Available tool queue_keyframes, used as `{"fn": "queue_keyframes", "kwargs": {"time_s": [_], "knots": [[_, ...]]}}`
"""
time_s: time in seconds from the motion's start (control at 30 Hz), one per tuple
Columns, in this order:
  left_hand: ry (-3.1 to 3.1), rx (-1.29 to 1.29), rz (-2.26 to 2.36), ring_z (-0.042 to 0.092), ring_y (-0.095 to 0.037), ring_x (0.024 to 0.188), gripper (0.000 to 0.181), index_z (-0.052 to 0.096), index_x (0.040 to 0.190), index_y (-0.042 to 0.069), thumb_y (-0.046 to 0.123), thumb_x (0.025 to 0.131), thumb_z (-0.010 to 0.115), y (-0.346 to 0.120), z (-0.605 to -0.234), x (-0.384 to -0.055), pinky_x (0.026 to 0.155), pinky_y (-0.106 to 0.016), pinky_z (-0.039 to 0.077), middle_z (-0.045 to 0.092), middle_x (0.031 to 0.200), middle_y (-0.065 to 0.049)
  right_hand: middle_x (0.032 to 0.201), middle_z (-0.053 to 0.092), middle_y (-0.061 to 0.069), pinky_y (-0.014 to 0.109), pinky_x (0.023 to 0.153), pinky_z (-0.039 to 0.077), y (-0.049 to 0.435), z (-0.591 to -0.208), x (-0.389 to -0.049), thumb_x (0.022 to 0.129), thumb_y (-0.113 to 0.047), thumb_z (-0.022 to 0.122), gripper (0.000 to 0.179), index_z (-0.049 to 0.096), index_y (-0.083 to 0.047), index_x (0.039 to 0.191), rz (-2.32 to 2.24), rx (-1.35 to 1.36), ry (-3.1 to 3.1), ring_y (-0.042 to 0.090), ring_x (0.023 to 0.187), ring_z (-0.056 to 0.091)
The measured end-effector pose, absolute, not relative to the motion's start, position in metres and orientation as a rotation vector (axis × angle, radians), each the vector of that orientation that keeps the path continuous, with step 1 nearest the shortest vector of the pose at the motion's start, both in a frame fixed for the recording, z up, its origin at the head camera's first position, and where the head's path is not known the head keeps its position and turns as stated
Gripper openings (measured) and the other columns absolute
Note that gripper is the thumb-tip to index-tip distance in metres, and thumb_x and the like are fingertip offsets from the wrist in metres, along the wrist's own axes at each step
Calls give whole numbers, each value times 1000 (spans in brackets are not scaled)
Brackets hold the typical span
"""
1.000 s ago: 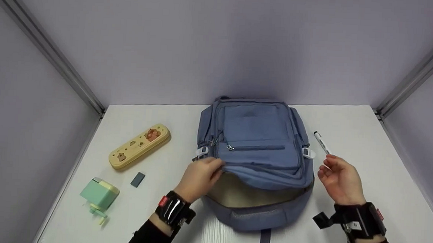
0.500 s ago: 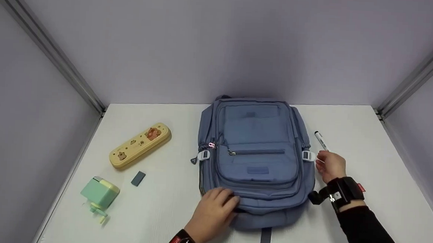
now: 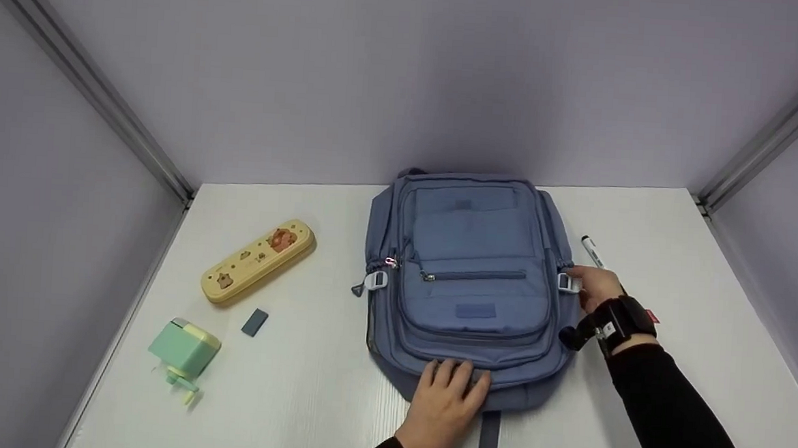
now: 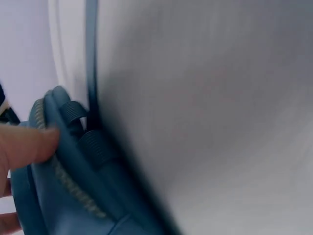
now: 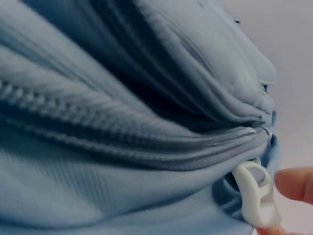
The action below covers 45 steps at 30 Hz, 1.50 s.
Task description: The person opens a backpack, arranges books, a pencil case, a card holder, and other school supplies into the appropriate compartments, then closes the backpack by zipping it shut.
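A blue backpack (image 3: 483,239) lies on the white table with its front pockets facing up. My left hand (image 3: 443,402) rests on its near edge, fingers spread on top. In the left wrist view the thumb (image 4: 44,144) lies on the fabric next to a zipper. My right hand (image 3: 599,288) is at the backpack's right side, by the white buckle (image 3: 568,283). The right wrist view has the thumb (image 5: 296,185) slightly apart from the buckle (image 5: 257,196), with a fingertip under it. Just beyond the right hand lies a white marker (image 3: 593,252), partly hidden.
Left of the backpack lie a yellow pencil case (image 3: 258,262), a small dark eraser-like block (image 3: 254,322) and a green pencil sharpener with a crank (image 3: 184,348). A strap (image 3: 489,440) runs toward the near edge. Grey panels (image 3: 352,78) enclose the table.
The backpack's lifted flap has come down over its opening. My left hand has moved right along the near edge. My right hand has shifted left from the marker to the buckle.
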<state>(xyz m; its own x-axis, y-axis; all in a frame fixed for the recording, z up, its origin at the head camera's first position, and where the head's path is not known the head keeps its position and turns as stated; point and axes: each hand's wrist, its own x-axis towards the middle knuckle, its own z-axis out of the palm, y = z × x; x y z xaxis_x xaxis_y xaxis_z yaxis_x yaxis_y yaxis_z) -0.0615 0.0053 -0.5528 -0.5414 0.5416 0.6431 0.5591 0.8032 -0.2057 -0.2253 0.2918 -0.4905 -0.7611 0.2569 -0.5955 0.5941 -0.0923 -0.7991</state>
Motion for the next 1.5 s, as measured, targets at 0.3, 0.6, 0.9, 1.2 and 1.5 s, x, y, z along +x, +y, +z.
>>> {"fn": "queue_keyframes", "kwargs": {"time_s": [0.3,0.6,0.9,1.2,1.5], "knots": [[-2255,-898,-105,61,-21,91,17,63,94,27,21,79,65,-15,-558,-71,80,-38,55,63,101,1,100,55,3,20,60,48,294,-493,-227,95,-15,56,69,23,7,152,-1628,609,2203,1,64,51],[-2342,-1077,-283,60,-20,95,32,62,89,25,12,66,81,-55,-552,-89,83,-41,55,62,103,2,93,58,9,20,59,48,295,-505,-215,93,-16,60,40,54,15,116,-1289,388,2455,7,68,52],[-2334,-1152,-345,64,-18,95,15,68,79,21,8,74,76,-89,-546,-111,89,-41,56,65,99,4,67,49,-4,20,53,46,290,-523,-179,86,-10,56,20,47,-10,69,-1287,396,2478,7,60,50],[-2330,-967,-254,60,-20,91,22,67,67,19,1,64,80,-112,-549,-140,80,-37,53,61,90,2,69,55,-2,21,55,50,260,-533,-133,91,-3,52,9,46,2,94,-1787,621,2050,6,59,54],[-2471,-593,-299,50,-25,67,13,65,66,9,-2,71,70,-118,-547,-174,58,-37,43,50,81,-8,77,57,3,21,62,55,213,-541,-105,95,0,52,22,36,3,110,-2167,813,1714,9,65,59]]}}
